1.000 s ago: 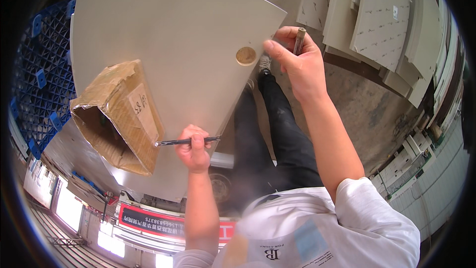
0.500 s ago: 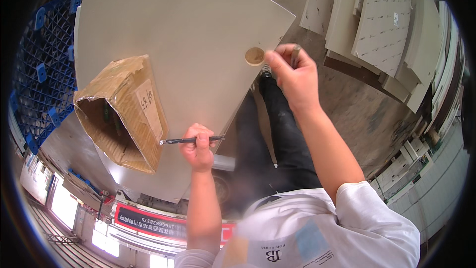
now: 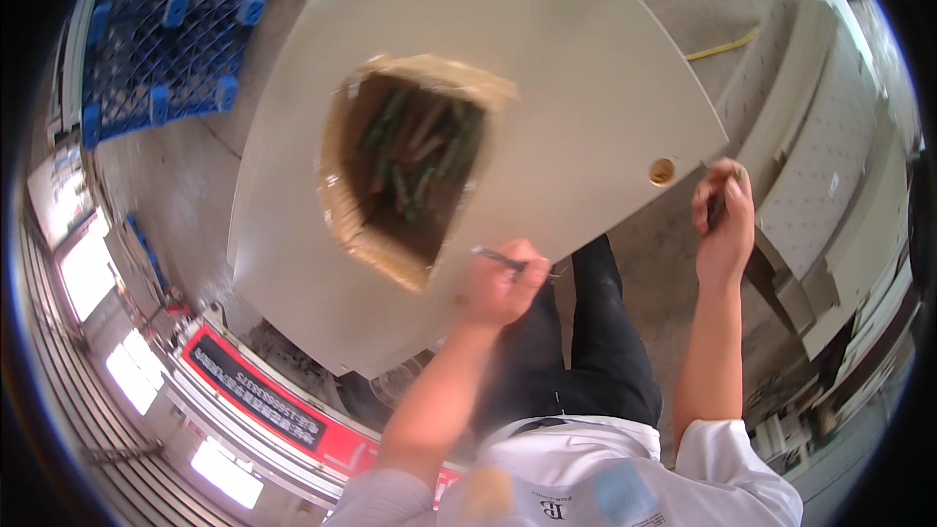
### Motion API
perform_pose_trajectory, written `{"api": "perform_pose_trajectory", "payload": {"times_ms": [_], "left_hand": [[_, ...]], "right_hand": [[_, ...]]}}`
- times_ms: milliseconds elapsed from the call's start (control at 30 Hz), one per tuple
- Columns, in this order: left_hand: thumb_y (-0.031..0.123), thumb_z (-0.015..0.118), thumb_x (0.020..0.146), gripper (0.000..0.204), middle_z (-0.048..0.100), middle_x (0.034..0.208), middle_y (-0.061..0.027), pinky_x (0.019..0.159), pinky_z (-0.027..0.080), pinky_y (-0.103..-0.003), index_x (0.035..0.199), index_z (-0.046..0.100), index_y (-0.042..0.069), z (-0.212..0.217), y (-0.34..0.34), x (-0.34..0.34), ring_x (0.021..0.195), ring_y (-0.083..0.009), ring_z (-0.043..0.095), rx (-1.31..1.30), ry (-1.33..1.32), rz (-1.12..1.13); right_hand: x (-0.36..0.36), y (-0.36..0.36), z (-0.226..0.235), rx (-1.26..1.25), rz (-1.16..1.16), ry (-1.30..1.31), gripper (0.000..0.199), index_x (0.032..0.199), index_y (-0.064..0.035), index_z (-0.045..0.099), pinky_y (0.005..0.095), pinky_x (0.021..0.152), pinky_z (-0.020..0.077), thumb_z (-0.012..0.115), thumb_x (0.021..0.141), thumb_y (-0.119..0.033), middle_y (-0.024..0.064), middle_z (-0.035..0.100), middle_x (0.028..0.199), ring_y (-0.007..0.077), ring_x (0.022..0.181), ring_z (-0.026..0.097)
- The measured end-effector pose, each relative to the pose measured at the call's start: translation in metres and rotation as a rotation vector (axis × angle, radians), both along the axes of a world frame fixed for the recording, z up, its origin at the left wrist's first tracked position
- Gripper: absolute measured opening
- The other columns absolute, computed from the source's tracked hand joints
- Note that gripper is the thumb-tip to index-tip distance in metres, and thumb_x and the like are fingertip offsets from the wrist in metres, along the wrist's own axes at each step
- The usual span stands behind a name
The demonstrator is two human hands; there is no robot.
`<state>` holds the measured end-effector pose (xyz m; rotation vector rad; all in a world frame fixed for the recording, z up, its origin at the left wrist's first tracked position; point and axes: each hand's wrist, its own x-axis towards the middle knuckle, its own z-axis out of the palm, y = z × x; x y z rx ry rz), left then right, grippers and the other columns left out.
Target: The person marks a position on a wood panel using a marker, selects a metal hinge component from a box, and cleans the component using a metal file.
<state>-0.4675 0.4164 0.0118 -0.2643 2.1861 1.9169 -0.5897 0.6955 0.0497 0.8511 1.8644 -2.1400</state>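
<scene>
**Two hands at the near edge of a pale panel**

A workshop floor of grey concrete fills the background, with a blue plastic pallet [image 3: 161,34] at the upper left of the frame and stacked pale boards [image 3: 839,185] along the right edge. Over it lies a large cream panel [image 3: 547,88] with a curved edge.

The left hand [image 3: 500,285], low and centre in the frame, is clenched around a thin dark rod-like tool [image 3: 500,259], perhaps a pen or a small driver. What shows of its long axis lies nearly level across the picture, one end poking out toward the left. This hand sits right at the panel's lower edge, just beside the open cardboard box [image 3: 405,171] that rests on the panel and holds a jumble of green and pale stick-shaped parts.

The right hand [image 3: 724,224], at the right of the frame, is closed on a small dark object [image 3: 715,207]; what it is cannot be told. It is off the panel's corner. A round tan hole or fitting [image 3: 662,172] lies in that corner, just up and left of this hand, and is far nearer to it than to the left hand.
</scene>
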Motion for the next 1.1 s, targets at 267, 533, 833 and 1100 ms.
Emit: {"api": "perform_pose_trajectory", "payload": {"times_ms": [267,533,833,1100], "left_hand": [[0.013,0.071,0.096,0.021,0.057,0.066,-0.0074,0.051,0.041,-0.038,0.076,0.063,0.008,0.004,0.010,-0.003,0.055,-0.0266,0.055,-0.118,0.175,0.044],[0.014,0.072,0.095,0.008,0.065,0.096,-0.0081,0.075,0.050,-0.038,0.095,0.066,0.009,0.030,0.002,-0.008,0.089,-0.0263,0.065,0.255,-0.210,0.012],[0.013,0.069,0.097,0.040,0.063,0.127,-0.0084,0.103,0.048,-0.037,0.135,0.060,0.008,-0.015,0.017,0.000,0.122,-0.0228,0.059,0.830,0.057,-0.025],[0.013,0.069,0.097,0.039,0.063,0.126,-0.0084,0.102,0.048,-0.036,0.134,0.061,0.008,-0.017,0.021,0.002,0.120,-0.0220,0.059,0.763,0.086,0.012]], "right_hand": [[-0.021,-0.089,0.064,0.406,0.862,0.912,0.014,0.108,-0.0105,0.070,0.0317,0.073,0.0491,0.071,0.094,-0.012,0.0033,0.074,0.101,0.0184,0.083,0.061],[-0.032,-0.162,0.105,0.407,0.972,1.308,0.029,0.108,-0.0185,0.074,0.0325,0.076,0.0540,0.088,0.083,-0.024,-0.0016,0.076,0.102,0.0178,0.086,0.064],[-0.011,-0.187,0.089,0.450,1.101,1.222,0.024,0.110,-0.0150,0.073,0.0359,0.086,0.0577,0.083,0.088,-0.017,0.0000,0.079,0.103,0.0172,0.086,0.071],[-0.003,-0.183,0.083,0.561,1.162,1.109,0.027,0.108,-0.0132,0.073,0.0449,0.100,0.0506,0.083,0.083,-0.017,0.0007,0.079,0.106,0.0186,0.087,0.072]]}}
